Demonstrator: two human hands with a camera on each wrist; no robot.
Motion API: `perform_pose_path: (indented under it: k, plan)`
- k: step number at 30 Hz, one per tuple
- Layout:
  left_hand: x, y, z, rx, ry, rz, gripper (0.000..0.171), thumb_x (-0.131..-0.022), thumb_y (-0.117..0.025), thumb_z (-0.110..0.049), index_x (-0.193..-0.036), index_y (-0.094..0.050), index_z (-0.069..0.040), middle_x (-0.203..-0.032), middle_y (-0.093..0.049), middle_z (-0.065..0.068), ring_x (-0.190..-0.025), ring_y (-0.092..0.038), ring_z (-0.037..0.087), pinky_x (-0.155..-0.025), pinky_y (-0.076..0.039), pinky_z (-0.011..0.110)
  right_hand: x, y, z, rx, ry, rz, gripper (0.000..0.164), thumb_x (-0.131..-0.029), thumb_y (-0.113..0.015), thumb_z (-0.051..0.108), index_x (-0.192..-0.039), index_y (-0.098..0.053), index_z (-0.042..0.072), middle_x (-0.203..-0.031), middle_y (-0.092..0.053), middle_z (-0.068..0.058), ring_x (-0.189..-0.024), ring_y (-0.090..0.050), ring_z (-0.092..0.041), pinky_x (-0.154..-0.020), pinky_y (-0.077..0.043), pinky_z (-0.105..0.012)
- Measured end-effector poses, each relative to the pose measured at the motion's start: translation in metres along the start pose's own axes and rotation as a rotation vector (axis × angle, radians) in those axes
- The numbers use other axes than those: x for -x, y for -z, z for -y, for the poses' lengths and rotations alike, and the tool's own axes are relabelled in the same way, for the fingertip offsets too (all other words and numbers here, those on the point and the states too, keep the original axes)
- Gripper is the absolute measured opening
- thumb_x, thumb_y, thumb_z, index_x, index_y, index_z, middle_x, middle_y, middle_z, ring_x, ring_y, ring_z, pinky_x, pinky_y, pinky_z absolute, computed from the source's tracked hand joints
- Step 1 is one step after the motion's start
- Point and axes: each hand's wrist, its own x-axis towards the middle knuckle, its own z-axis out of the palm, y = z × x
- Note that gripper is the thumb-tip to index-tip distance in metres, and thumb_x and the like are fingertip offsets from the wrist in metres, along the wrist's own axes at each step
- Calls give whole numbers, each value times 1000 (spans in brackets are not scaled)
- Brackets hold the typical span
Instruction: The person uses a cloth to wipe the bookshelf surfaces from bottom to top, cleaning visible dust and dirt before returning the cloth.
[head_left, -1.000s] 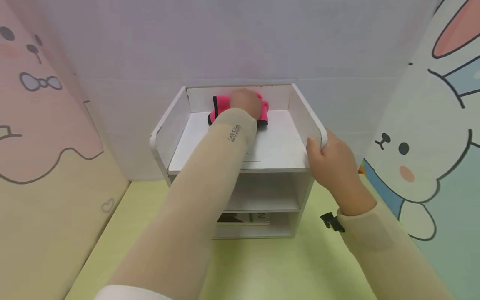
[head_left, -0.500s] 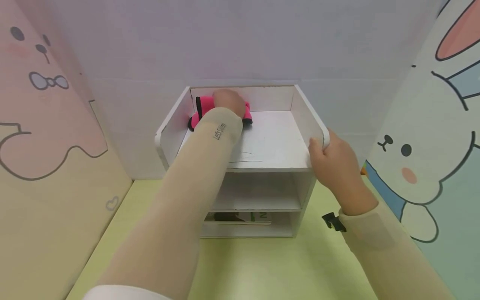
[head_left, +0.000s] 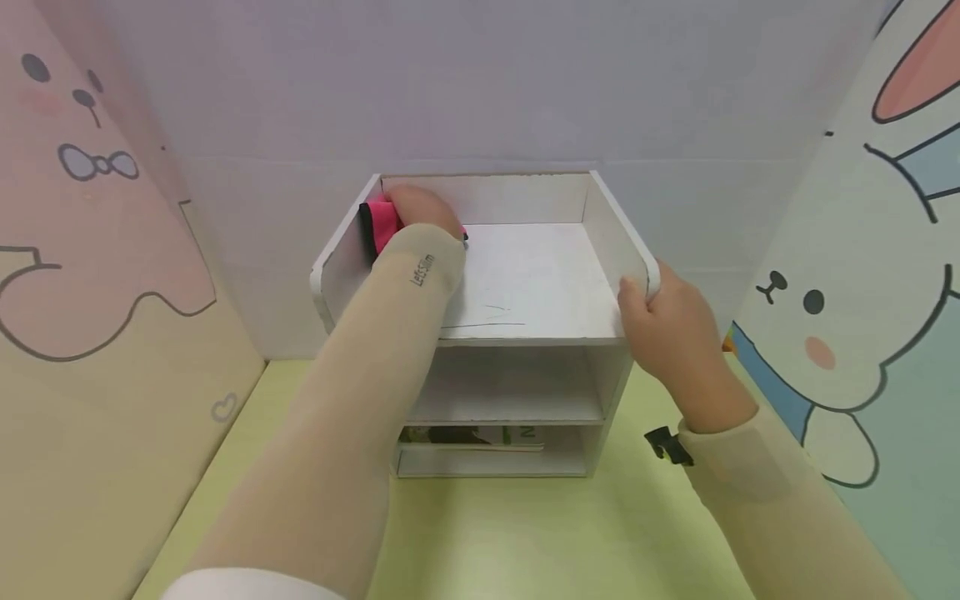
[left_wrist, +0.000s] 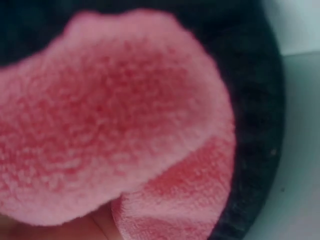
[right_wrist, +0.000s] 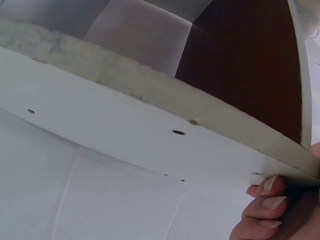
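Observation:
At the back left of the white shelf unit's [head_left: 532, 279] top, my left hand [head_left: 429, 210] holds a pink cloth [head_left: 385, 222] with a black border against the surface. Most of the cloth is hidden under the hand and sleeve. Its fuzzy pile and dark edging fill the left wrist view, with a bit of the hand [left_wrist: 92, 227] below a fold. My right hand [head_left: 670, 346] grips the rounded front corner of the right side panel [head_left: 621, 225], thumb on the inner side. The right wrist view shows its fingers [right_wrist: 265, 212] against the panel's outer face.
Below the top are a middle compartment [head_left: 510, 383] and a bottom one with a flat printed item [head_left: 517, 437], perhaps magazines. The unit stands on a yellow-green table [head_left: 502, 533]. A pale wall [head_left: 480, 83] rises behind it, and cartoon-printed panels flank both sides.
My left hand has slid the pink cloth leftward across the top, from near the middle to the left side panel. My right hand keeps its grip on the right panel.

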Motion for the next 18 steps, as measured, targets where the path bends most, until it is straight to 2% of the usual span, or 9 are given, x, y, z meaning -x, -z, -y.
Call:
perform_pose_path:
  k: [6, 9, 13, 15, 18]
  plan:
    - [-4, -3, 2, 58, 110, 35, 53, -100, -46, -43, -132, -49, -1, -119, -57, 13, -108, -56, 33, -98, -46, 51, 0, -3, 3, -13, 7, 6, 54, -107, -37, 38, -134, -51, -6, -117, -64, -29, -88, -58, -40, -68, -49, -52]
    - [-5, 0, 5, 53, 127, 30, 57, -100, -44, -47, -133, -49, 0, -119, -57, 13, -105, -57, 32, -96, -48, 50, 1, -3, 4, -7, 8, 2, 53, -107, -36, 38, -132, -51, -7, -113, -64, -28, -85, -58, -39, -65, -47, -50]
    - [-5, 4, 7, 20, 101, 18, 61, -97, -49, -52, -131, -49, 0, -115, -59, 14, -101, -60, 33, -91, -51, 50, 0, -1, 3, 2, -4, -3, 52, -107, -36, 38, -129, -51, -7, -110, -64, -28, -84, -58, -39, -65, -47, -50]
    - [-4, 8, 9, 20, 81, 1, 58, -95, -56, -47, -130, -50, -1, -115, -60, 13, -101, -60, 32, -91, -51, 49, 0, 0, 2, 6, -8, -2, 52, -107, -35, 38, -127, -52, -7, -108, -64, -28, -84, -58, -40, -65, -47, -50]
    - [-6, 16, 13, 7, 39, -71, 46, -94, -59, -32, -129, -53, -3, -117, -60, 12, -102, -60, 32, -90, -51, 49, -2, 1, -1, 15, -20, 0, 53, -107, -35, 39, -127, -52, -7, -107, -63, -27, -84, -57, -40, -66, -46, -51]
